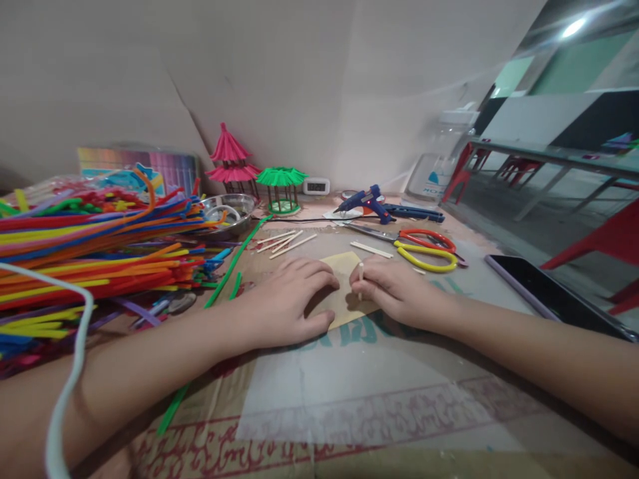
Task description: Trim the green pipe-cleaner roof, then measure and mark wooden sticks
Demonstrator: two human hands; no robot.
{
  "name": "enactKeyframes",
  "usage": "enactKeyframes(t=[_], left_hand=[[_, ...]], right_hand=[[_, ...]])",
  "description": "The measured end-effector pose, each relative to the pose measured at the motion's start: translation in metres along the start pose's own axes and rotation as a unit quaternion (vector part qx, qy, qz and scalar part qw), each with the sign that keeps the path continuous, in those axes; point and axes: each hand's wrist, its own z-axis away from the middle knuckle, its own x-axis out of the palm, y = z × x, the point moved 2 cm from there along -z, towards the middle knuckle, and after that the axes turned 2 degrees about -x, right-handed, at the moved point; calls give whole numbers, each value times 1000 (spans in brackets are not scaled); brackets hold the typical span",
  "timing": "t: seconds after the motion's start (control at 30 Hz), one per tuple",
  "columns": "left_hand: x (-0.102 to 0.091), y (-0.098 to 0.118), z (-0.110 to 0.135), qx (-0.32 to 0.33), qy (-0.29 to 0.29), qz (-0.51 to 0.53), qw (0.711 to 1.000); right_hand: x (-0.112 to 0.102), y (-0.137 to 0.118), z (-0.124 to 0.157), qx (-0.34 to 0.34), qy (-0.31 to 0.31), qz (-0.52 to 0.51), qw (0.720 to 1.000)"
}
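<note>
Printed cardboard; right fingers pinch slim stick upright.

Behind, a pale grey wall; at right, red plastic chairs, a long grey table, grey floor, bright white light.

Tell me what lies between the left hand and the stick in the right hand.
In the head view, part of the yellow paper lies between the left hand and the stick in the right hand; nothing else shows there.
</note>
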Motion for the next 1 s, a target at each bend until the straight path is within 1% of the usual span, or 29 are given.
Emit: enactKeyframes(t=[0.17, 0.3, 0.4, 0.47, 0.53, 0.6, 0.67, 0.73, 0.77, 0.8, 0.83, 0.9, 0.93, 0.97, 1.0], left_hand=[[0, 1, 0, -8, 1, 0, 1000], [0, 1, 0, -3, -4, -4, 1000], [0, 0, 0, -5, -2, -5, 1000], [0, 0, 0, -5, -1, -4, 1000], [0, 0, 0, -1, -3, -4, 1000], [1, 0, 0, -2, -5, -5, 1000], [1, 0, 0, -5, -2, -5, 1000], [1, 1, 0, -4, 3, -6, 1000], [1, 1, 0, -3, 8, -5, 1000], [1, 2, 0, -2, 13, -2, 1000], [0, 2, 1, -1, 21, 4, 1000], [-2, 3, 1, 6, 44, 15, 999], [-3, 4, 2, 16, 58, 19, 998], [-4, 5, 2, 29, 73, 20, 997], [-6, 6, 3, 44, 89, 21, 995]], right_hand=[[0, 2, 0, 12, 20, 18, 1000], [1, 0, 0, -12, 20, -15, 1000], [1, 0, 0, -8, 33, 11, 999], [1, 0, 0, 1, 21, 13, 1000], [2, -1, -1, -2, 9, -8, 1000], [2, -2, -2, -3, 14, -24, 1000], [1, -3, -2, 10, 29, -24, 999], [0, -3, -1, 46, 31, -47, 997], [1, -4, -1, 72, 35, -89, 993], [1, -5, 0, 103, 44, -152, 982], [1, -5, 1, 132, 56, -228, 963], [2, -6, 3, 174, 80, -368, 910], [3, -7, 4, 186, 86, -414, 887], [4, -7, 4, 195, 82, -440, 873], [5, -7, 4, 203, 74, -452, 866]])
